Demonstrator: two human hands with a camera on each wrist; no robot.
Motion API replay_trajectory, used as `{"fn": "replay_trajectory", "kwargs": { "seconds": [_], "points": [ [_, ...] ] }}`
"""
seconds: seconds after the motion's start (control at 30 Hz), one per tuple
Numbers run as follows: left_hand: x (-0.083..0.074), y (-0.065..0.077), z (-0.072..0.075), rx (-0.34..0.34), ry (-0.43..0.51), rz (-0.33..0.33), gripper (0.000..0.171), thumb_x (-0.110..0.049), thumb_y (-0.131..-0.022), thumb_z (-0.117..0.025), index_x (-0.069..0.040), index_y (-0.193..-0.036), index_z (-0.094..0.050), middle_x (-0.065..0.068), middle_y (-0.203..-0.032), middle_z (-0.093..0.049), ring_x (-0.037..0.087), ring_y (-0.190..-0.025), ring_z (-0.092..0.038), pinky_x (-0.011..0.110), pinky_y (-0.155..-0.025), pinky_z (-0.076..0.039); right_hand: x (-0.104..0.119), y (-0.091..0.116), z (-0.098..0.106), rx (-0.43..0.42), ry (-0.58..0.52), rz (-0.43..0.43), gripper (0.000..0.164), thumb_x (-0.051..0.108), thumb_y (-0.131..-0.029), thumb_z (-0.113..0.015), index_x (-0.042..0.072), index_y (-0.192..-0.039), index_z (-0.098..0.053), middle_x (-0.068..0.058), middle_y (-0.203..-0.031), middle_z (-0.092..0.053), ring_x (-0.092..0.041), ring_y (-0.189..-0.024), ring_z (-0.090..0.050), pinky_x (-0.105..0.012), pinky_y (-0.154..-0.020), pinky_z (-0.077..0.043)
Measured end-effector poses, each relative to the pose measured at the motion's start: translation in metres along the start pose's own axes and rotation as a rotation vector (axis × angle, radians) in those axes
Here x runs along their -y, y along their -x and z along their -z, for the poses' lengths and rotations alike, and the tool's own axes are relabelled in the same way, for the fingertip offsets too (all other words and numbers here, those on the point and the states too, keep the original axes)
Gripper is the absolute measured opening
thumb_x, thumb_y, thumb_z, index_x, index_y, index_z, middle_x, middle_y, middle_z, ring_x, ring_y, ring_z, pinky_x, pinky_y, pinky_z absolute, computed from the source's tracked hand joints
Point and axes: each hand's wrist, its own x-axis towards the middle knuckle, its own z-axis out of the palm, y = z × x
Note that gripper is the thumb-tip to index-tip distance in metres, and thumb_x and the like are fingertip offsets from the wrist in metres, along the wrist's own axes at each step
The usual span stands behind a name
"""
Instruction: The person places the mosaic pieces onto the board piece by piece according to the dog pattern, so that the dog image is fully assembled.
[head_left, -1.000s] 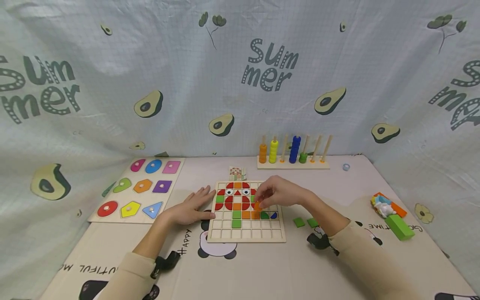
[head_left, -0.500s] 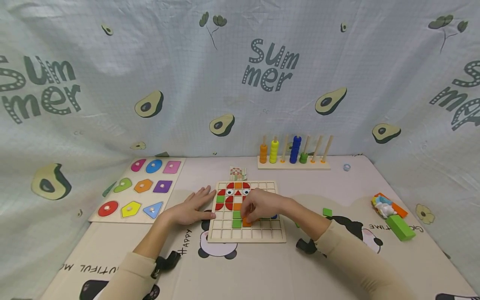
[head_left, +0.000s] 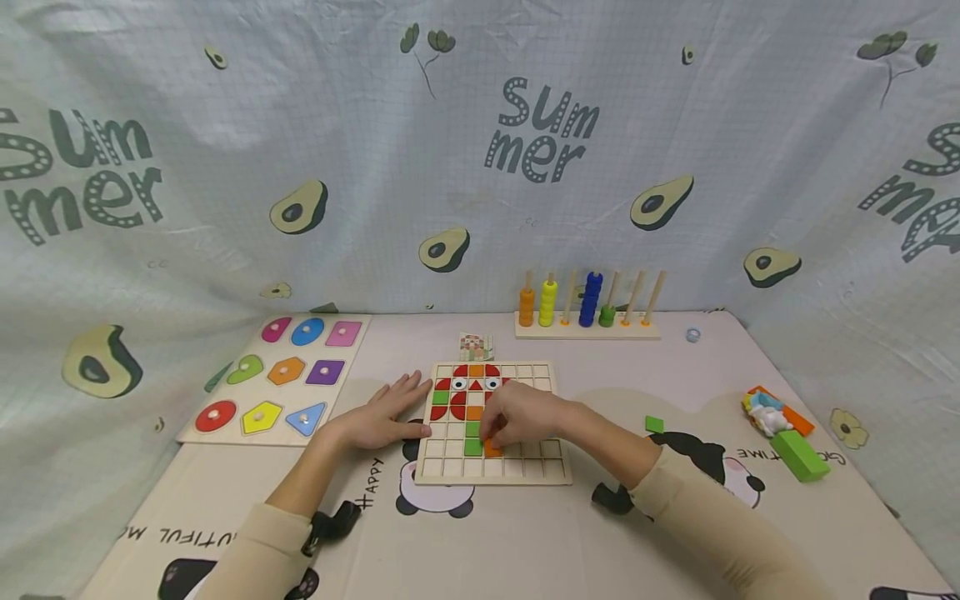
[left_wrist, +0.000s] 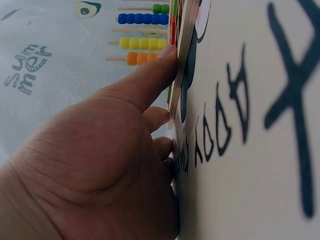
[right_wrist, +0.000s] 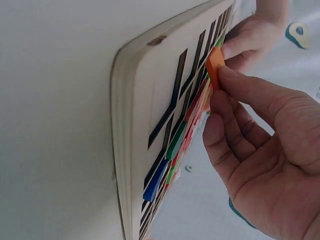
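Note:
A wooden grid board (head_left: 453, 468) lies mid-table, partly filled with coloured tiles, red shapes and eye tiles forming a figure. My right hand (head_left: 528, 414) pinches an orange square tile (right_wrist: 215, 65) between thumb and fingers. The tile is tilted at the cell just right of the lower green square tile (head_left: 473, 447). My left hand (head_left: 382, 417) rests palm down on the table with fingers spread, its thumb (left_wrist: 150, 75) touching the board's left edge. A green half-round tile (right_wrist: 177, 141) and a blue tile (right_wrist: 156, 181) show in the right wrist view. My right hand covers the board's middle right.
A small picture card (head_left: 475, 347) lies behind the board. A bead-peg stand (head_left: 592, 331) is at the back, a shape puzzle board (head_left: 285, 396) at left. To the right lie a loose green tile (head_left: 655, 424), a green block (head_left: 801, 456) and a small toy figure (head_left: 765, 412).
Over the second, my right hand has moved left and toward me across the board, carrying the orange tile. In the last half second it has barely shifted. My left hand has stayed still.

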Motion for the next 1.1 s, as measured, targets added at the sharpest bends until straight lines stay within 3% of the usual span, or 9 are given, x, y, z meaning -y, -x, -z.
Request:
{"fn": "replay_trajectory", "kwargs": {
  "seconds": [0.23,0.47,0.63,0.87,1.1],
  "points": [
    [-0.001,0.000,0.001,-0.002,0.003,-0.006,0.086,-0.058,-0.087,-0.059,-0.022,-0.155,-0.019,0.007,-0.162,-0.005,0.030,-0.148,0.004,0.053,-0.117,0.000,0.000,0.000,-0.004,-0.013,0.037,0.000,0.011,0.013,-0.083,-0.076,0.019,-0.092,-0.078,0.017,-0.081,-0.068,-0.001,-0.072,-0.058,-0.016,-0.068,-0.051],
    [-0.001,0.000,0.001,0.000,-0.002,-0.008,0.086,-0.057,-0.088,-0.059,-0.022,-0.155,-0.019,0.006,-0.162,-0.005,0.029,-0.148,0.004,0.052,-0.118,0.000,-0.004,0.015,0.007,-0.038,0.039,0.083,0.013,0.017,-0.086,-0.073,0.018,-0.099,-0.077,0.015,-0.087,-0.067,-0.001,-0.076,-0.057,-0.018,-0.070,-0.051],
    [-0.001,0.000,0.000,0.002,0.000,-0.008,0.086,-0.057,-0.088,-0.059,-0.022,-0.155,-0.018,0.006,-0.162,-0.005,0.029,-0.148,0.003,0.053,-0.118,0.001,-0.021,0.047,0.029,-0.084,-0.088,0.090,0.020,0.017,-0.087,-0.072,0.022,-0.106,-0.074,0.004,-0.096,-0.069,-0.009,-0.079,-0.060,-0.027,-0.068,-0.053],
    [0.000,0.000,0.001,0.004,0.011,-0.015,0.086,-0.057,-0.088,-0.058,-0.021,-0.155,-0.018,0.007,-0.162,-0.004,0.030,-0.148,0.003,0.053,-0.117,0.001,-0.053,0.103,0.058,-0.146,-0.188,-0.066,0.023,0.022,-0.085,-0.074,0.028,-0.108,-0.071,-0.004,-0.103,-0.070,-0.016,-0.087,-0.063,-0.033,-0.075,-0.054],
    [0.000,0.000,0.001,0.007,0.017,-0.020,0.085,-0.055,-0.089,-0.059,-0.020,-0.155,-0.018,0.008,-0.162,-0.004,0.031,-0.148,0.003,0.053,-0.117,0.001,-0.085,0.151,0.064,-0.066,-0.191,-0.188,0.029,0.012,-0.084,-0.073,0.013,-0.113,-0.070,-0.006,-0.103,-0.070,-0.018,-0.085,-0.062,-0.031,-0.073,-0.052]
  ]
}}
